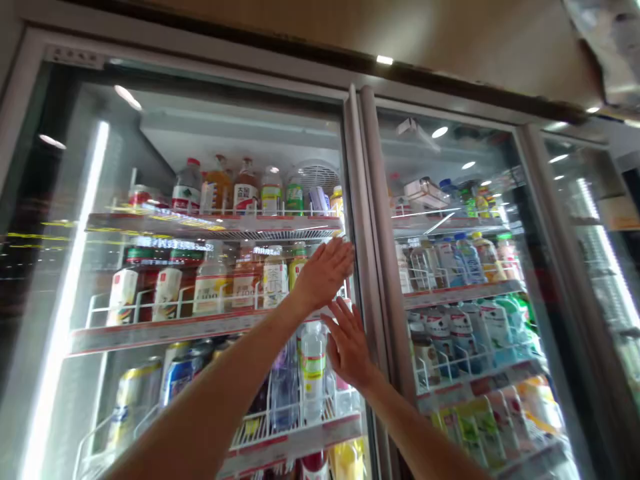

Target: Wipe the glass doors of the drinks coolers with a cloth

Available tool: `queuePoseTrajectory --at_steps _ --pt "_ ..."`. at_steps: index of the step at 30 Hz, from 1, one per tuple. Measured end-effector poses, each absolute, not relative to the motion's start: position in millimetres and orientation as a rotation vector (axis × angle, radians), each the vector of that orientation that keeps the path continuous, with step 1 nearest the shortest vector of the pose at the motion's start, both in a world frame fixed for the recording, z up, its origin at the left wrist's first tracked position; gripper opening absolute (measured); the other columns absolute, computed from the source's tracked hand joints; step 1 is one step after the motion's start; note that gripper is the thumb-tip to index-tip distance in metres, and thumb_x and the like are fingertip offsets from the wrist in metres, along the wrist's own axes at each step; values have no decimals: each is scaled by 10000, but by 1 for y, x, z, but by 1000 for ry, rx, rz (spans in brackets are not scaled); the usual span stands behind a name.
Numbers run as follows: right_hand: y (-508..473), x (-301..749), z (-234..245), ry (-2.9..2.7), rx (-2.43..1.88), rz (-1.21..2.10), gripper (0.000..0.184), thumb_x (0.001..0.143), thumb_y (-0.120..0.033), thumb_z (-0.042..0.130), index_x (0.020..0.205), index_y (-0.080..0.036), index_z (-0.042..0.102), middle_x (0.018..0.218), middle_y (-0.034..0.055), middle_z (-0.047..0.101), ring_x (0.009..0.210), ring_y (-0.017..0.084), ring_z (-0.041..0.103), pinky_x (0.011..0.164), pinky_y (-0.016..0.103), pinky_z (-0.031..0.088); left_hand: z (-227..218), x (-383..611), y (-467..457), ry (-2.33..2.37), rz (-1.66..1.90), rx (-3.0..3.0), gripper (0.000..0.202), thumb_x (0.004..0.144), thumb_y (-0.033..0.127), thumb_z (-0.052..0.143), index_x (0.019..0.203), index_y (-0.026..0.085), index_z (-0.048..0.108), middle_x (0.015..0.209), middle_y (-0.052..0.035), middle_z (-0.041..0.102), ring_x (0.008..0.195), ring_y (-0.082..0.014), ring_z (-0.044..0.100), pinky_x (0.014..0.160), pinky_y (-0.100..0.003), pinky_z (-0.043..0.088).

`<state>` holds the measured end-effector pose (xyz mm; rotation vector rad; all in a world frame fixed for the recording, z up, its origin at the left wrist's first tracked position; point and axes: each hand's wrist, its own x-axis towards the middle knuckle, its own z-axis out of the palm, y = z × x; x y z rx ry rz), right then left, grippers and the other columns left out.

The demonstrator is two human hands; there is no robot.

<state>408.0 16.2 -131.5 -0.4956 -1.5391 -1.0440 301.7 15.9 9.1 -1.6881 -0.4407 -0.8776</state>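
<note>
My left hand [324,273] is raised in front of the left glass door of a drinks fridge, close to the door's right-hand frame [356,200]. Its fingers are stretched out and hold nothing that I can see. Just below it is my right hand [349,343], fingers apart, also by that frame. Whether either palm touches the glass cannot be made out. Behind the glass, a clear bottle with a green and yellow label [313,367] stands left of my right hand. A bottle with a pale patterned label [275,277] is on the shelf left of my left hand.
Wire-fronted shelves hold several bottles and cans, including a blue can [177,380]. A second glass door, with a grey frame [383,220], adjoins on the right, with drinks such as a blue bottle [470,260] behind it. A brown panel [320,27] runs above.
</note>
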Motion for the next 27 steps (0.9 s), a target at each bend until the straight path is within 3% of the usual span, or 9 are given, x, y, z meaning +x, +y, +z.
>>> queuePoseTrajectory --at_steps 6,9,12,15,19,23,25,27 --pt "-15 422 -129 -1482 -354 -711 347 846 -81 385 1086 -225 590 1083 68 630 1104 177 561 931 382 488 -43 256 5 -364 -679 -1717 424 934 250 354 1358 224 369 1423 1 415 1367 -180 270 1116 -376 252" --pt "-30 416 -106 -1385 -332 -656 345 879 -122 367 1134 -218 579 1075 86 617 1064 182 573 882 362 515 -43 253 5 -507 -905 -1657 518 923 302 377 1409 165 261 1442 -80 378 1377 -207 248 1112 -402 262" --pt "-28 390 -85 -1486 -335 -702 426 903 -160 321 1302 -213 461 1220 88 569 1189 188 502 993 396 457 -41 260 10 -593 -1094 -1643 586 925 291 336 1438 98 129 1446 -144 352 1383 -211 228 1085 -386 319" --pt "-10 362 -80 -1540 -431 -807 486 913 -199 308 1399 -216 326 1402 73 419 1346 202 321 1091 441 358 -56 242 10 -632 -1098 -1661 638 913 309 357 1446 100 78 1461 -155 318 1394 -220 187 1102 -412 291" --pt "15 364 -63 -1506 -593 -1006 456 905 -262 403 1361 -267 382 1473 42 301 1396 264 195 1118 539 258 -98 168 0 -835 -1139 -1546 805 854 503 457 1456 138 67 1495 -171 215 1400 -276 153 1114 -509 214" --pt "24 388 -29 -1298 -708 -990 414 898 -249 417 1310 -265 453 1517 18 179 1401 323 137 1093 602 234 -135 104 -7 -935 -1210 -1436 718 879 441 446 1458 202 96 1511 -137 172 1400 -269 152 1117 -513 190" --pt "23 383 -39 -1279 -723 -990 430 893 -229 413 1323 -253 436 1528 12 133 1406 323 118 1097 596 236 -146 92 -7 -927 -1210 -1442 714 878 424 455 1457 206 100 1510 -132 177 1398 -265 160 1119 -505 191" --pt "16 366 -78 -1379 -718 -1030 477 891 -216 411 1361 -286 372 1532 -7 117 1414 296 107 1102 568 261 -152 91 -5 -918 -1219 -1450 722 875 414 464 1457 208 91 1509 -127 176 1397 -262 163 1120 -500 195"
